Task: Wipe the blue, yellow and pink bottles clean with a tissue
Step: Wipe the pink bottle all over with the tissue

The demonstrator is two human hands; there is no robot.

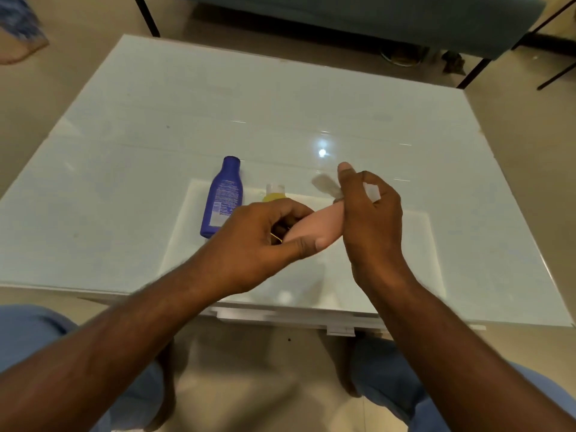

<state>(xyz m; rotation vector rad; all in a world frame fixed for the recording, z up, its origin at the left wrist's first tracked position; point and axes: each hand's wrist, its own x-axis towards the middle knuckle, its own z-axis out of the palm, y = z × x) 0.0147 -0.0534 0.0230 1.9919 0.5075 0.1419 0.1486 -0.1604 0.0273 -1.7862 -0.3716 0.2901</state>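
Observation:
My left hand (265,241) grips the lower end of the pink bottle (314,227), held on its side above the near part of the white table (124,151). My right hand (371,213) is curled round the bottle's other end with a tissue (327,185) pinched in it; a blurred flap of the tissue sticks out to the left of the thumb. The blue bottle (223,198) lies flat on the table, cap pointing away. The yellow bottle (274,193) with its white cap lies just right of it, mostly hidden behind my left hand.
The glossy table top shows a lamp reflection (322,152) behind my hands. A dark-framed seat (374,20) stands beyond the far edge. My knees in blue trousers (28,325) sit below the near edge.

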